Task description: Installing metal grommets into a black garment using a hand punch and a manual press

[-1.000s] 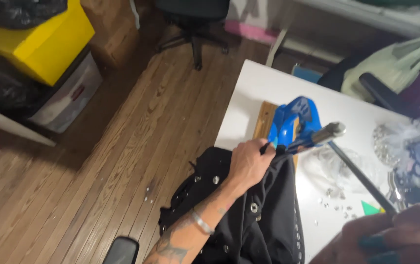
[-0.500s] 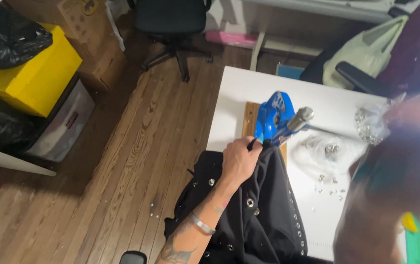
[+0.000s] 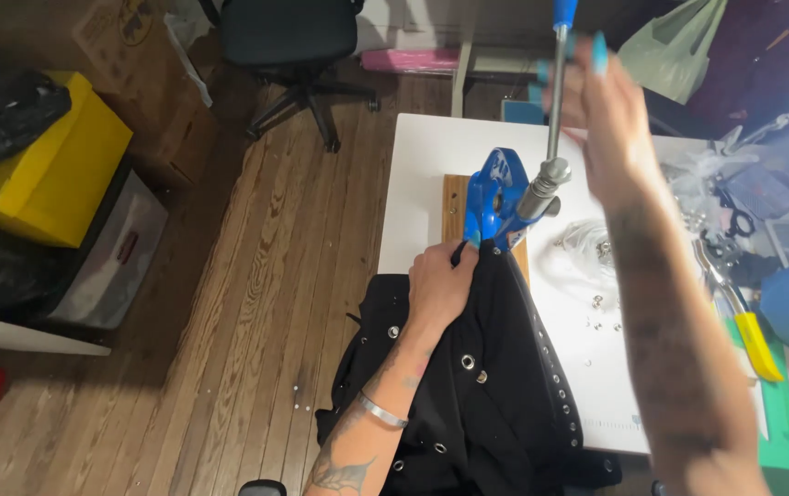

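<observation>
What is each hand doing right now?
Left hand: closed, pinching the black garment at the blue press.
Right hand: closed around the press lever, raised.

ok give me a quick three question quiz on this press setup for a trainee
1. True or false: the left hand rests on the black garment at the blue press.
2. What does the right hand grip? A) scissors B) the press lever C) the yellow box
3. What does the press stand on?

Key:
1. True
2. B
3. A wooden board on the white table
</observation>
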